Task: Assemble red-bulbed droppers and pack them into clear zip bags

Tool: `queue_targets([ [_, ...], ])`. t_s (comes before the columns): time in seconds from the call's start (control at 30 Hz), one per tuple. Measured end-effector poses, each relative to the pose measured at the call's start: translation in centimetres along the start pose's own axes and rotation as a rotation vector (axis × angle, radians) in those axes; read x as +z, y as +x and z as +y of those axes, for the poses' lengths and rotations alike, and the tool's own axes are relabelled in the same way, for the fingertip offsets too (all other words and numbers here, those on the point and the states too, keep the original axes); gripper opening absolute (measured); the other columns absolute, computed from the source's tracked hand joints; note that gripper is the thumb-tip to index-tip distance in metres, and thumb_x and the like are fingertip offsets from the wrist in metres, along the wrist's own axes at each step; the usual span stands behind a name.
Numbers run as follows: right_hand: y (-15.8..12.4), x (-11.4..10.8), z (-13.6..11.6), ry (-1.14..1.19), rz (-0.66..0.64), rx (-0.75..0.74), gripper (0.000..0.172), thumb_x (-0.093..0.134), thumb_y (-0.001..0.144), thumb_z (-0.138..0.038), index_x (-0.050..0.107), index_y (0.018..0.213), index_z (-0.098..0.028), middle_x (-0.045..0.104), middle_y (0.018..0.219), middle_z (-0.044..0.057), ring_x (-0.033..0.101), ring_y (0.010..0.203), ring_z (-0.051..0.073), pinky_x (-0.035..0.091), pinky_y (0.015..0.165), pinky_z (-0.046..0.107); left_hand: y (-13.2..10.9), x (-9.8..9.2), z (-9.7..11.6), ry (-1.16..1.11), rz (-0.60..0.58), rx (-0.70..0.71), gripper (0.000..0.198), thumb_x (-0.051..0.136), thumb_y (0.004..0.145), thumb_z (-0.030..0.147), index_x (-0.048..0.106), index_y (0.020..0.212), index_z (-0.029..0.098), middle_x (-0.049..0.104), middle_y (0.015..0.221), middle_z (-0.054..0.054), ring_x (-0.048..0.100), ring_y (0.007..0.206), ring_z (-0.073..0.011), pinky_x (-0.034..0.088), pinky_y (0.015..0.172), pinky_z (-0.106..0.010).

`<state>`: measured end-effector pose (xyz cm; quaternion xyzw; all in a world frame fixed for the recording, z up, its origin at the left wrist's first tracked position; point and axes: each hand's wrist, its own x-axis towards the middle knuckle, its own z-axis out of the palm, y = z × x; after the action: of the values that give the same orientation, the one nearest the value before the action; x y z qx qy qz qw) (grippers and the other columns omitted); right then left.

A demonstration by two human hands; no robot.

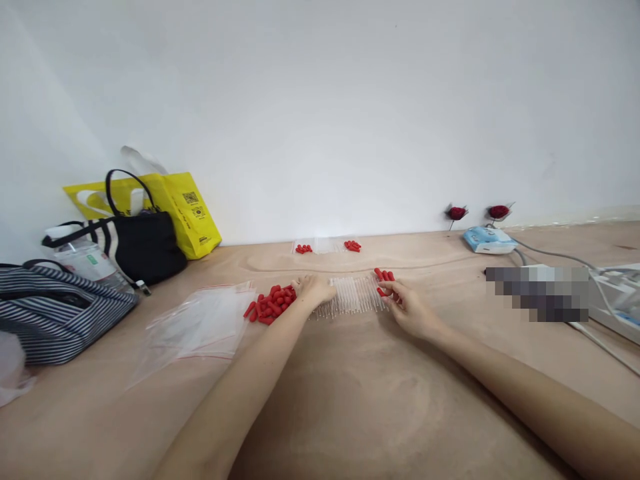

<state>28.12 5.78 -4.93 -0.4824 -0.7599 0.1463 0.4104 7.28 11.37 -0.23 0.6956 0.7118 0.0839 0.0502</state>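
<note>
My right hand [409,308] pinches a small red rubber bulb [382,292] between thumb and fingers. It is at the right end of a row of thin clear tubes [356,295] lying side by side on the wooden table. Just beyond its fingertips, several more red bulbs [384,275] lie together. At the row's left end is my left hand [315,291], back up, its fingertips beside a heap of red bulbs [273,303]. Its fingers are mostly hidden, so whether they hold a bulb cannot be made out.
Clear zip bags [207,320] lie left of the heap. Near the wall is a clear bag [323,245] with red bulbs at both ends. A striped bag [65,310], black handbag [145,247] and yellow bag [193,217] stand left. Right are a tissue pack [489,240], two roses and cables.
</note>
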Motion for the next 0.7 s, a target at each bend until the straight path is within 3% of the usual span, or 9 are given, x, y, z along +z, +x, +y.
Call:
queue_targets([
  [0.1, -0.2, -0.3, -0.6, 0.004, -0.027, -0.012, 0.013, 0.044, 0.080, -0.023, 0.055, 0.085, -0.017, 0.054, 0.081, 0.006, 0.052, 0.076, 0.017, 0.042, 0.069, 0.031, -0.3, -0.7, 0.0, -0.020, -0.010, 0.025, 0.016, 0.053, 0.067, 0.029, 0.061, 0.063, 0.016, 0.064, 0.081, -0.014, 0.052, 0.093, -0.0374, 0.033, 0.075, -0.048],
  [0.17, -0.4, -0.4, -1.2, 0.018, -0.026, -0.023, 0.011, 0.044, 0.081, -0.024, 0.053, 0.082, -0.017, 0.055, 0.082, 0.006, 0.052, 0.079, 0.017, 0.042, 0.070, 0.030, -1.3, -1.6, -0.4, -0.047, -0.022, 0.084, 0.021, 0.048, 0.073, 0.030, 0.058, 0.061, 0.017, 0.063, 0.072, -0.010, 0.056, 0.084, -0.0315, 0.034, 0.074, -0.045],
  [0.33, -1.0, 0.1, -2.7, 0.065, -0.040, -0.043, 0.012, 0.045, 0.081, -0.026, 0.053, 0.082, -0.017, 0.059, 0.079, 0.005, 0.055, 0.073, 0.016, 0.043, 0.066, 0.029, -5.4, -2.9, -2.9, -0.155, -0.029, 0.393, 0.017, 0.039, 0.085, 0.030, 0.052, 0.082, 0.020, 0.062, 0.077, -0.001, 0.055, 0.072, -0.0169, 0.039, 0.069, -0.030],
  [0.4, -0.9, 0.6, -3.2, 0.051, -0.063, -0.105, 0.013, 0.049, 0.080, -0.026, 0.056, 0.085, -0.017, 0.061, 0.082, 0.006, 0.056, 0.077, 0.017, 0.043, 0.070, 0.030, -6.9, -2.3, -4.2, -0.201, 0.061, 0.617, 0.014, 0.040, 0.085, 0.027, 0.051, 0.081, 0.019, 0.062, 0.079, -0.002, 0.053, 0.077, -0.0175, 0.038, 0.071, -0.030],
  [0.47, -0.7, 1.1, -3.6, 0.007, -0.109, -0.182, 0.016, 0.052, 0.079, -0.025, 0.059, 0.091, -0.018, 0.062, 0.085, 0.006, 0.056, 0.081, 0.018, 0.042, 0.074, 0.032, -7.9, -1.2, -5.3, -0.217, 0.157, 0.749, 0.014, 0.041, 0.086, 0.025, 0.053, 0.082, 0.019, 0.064, 0.081, -0.002, 0.053, 0.079, -0.0176, 0.035, 0.079, -0.033],
  [0.6, -0.4, 2.1, -4.2, -0.058, -0.210, -0.265, 0.017, 0.053, 0.079, -0.022, 0.064, 0.092, -0.023, 0.062, 0.081, 0.004, 0.055, 0.079, 0.017, 0.041, 0.071, 0.031, -8.6, 0.8, -6.3, -0.265, 0.274, 0.819, 0.016, 0.041, 0.087, 0.022, 0.057, 0.090, 0.020, 0.067, 0.084, -0.001, 0.057, 0.076, -0.0144, 0.028, 0.087, -0.036],
  [0.7, -0.6, 2.5, -4.5, -0.048, -0.201, -0.274, 0.019, 0.055, 0.079, -0.026, 0.064, 0.095, -0.025, 0.063, 0.081, 0.003, 0.056, 0.078, 0.017, 0.040, 0.073, 0.031, -8.7, 1.2, -6.3, -0.282, 0.277, 0.800, 0.017, 0.042, 0.087, 0.021, 0.058, 0.087, 0.021, 0.067, 0.083, -0.001, 0.058, 0.076, -0.0132, 0.027, 0.087, -0.036],
])
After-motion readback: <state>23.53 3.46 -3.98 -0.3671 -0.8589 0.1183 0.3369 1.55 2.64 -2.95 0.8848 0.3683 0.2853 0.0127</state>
